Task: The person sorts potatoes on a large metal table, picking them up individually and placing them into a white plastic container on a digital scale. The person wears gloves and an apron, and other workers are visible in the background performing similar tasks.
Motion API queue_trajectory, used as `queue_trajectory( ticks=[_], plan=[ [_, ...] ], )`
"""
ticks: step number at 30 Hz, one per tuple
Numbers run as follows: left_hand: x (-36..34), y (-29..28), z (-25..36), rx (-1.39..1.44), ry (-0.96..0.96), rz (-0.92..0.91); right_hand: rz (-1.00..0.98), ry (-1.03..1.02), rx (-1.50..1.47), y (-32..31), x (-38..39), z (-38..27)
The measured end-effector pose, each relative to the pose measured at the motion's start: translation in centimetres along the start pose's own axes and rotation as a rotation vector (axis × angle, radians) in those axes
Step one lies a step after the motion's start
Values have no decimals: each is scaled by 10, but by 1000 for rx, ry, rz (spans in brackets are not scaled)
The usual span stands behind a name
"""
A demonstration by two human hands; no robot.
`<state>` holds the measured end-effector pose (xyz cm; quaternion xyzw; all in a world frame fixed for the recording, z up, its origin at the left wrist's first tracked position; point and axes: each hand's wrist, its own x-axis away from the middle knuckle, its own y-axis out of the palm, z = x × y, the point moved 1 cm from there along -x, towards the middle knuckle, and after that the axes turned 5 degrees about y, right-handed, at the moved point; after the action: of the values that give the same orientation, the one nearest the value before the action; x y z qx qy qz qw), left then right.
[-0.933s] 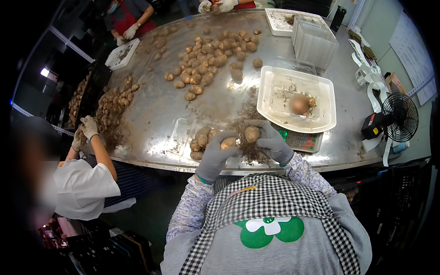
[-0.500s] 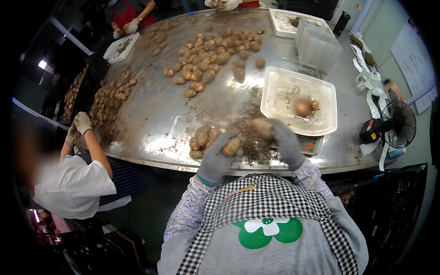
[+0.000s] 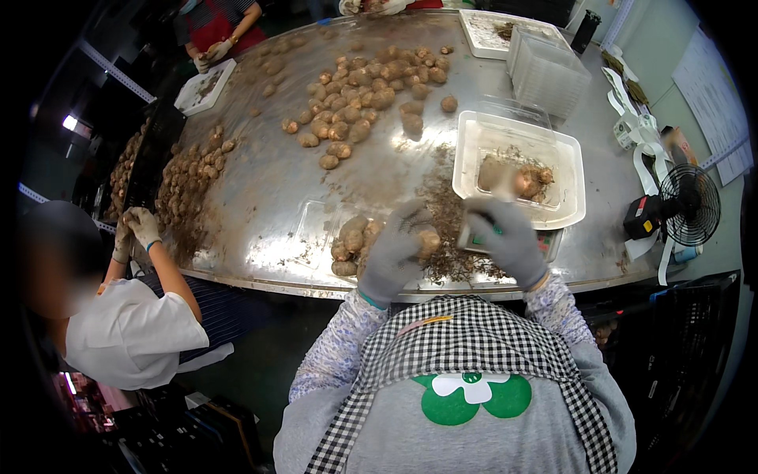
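Note:
My left hand [image 3: 395,249], in a grey glove, is closed round a small brown taro [image 3: 429,243] just above the near edge of the table. Beside it, several more taros [image 3: 347,245] lie together in a clear plastic tray. My right hand [image 3: 505,237], gloved the same way, is over the digital scale [image 3: 546,243]; its fingers are smeared by motion, and a bit of green shows among them. On the scale stands a white tray [image 3: 576,182] holding a pale taro [image 3: 527,183] and another brown one [image 3: 491,174], which is blurred.
A large heap of taros [image 3: 363,87] lies mid-table, with dirt [image 3: 450,205] scattered nearer me. Stacked clear trays [image 3: 549,75] and a fan [image 3: 688,207] stand at right. At left a co-worker's gloved hands [image 3: 134,229] are beside more taros [image 3: 193,170]; other people work across the table.
My right hand has shifted to the scale and no longer visibly holds the taro it carried. A second taro now shows in the white tray. My left hand moved slightly right and away from me.

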<state>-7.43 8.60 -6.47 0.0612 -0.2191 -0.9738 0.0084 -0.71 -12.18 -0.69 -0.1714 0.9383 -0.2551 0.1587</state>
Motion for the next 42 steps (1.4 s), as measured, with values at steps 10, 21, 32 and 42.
queue_trajectory(
  ticks=[10,21,32,42],
  plan=[
    [6,7,17,-337,167,-38,-304,257,-404,52,11,1],
    [35,-13,22,14,-201,133,-326,259,-343,77,4,-16],
    [30,-47,22,-666,-14,295,-295,334,-311,86,2,-7],
    [-5,-94,17,-1812,-75,-15,-393,435,-310,99,0,7]
  ],
)
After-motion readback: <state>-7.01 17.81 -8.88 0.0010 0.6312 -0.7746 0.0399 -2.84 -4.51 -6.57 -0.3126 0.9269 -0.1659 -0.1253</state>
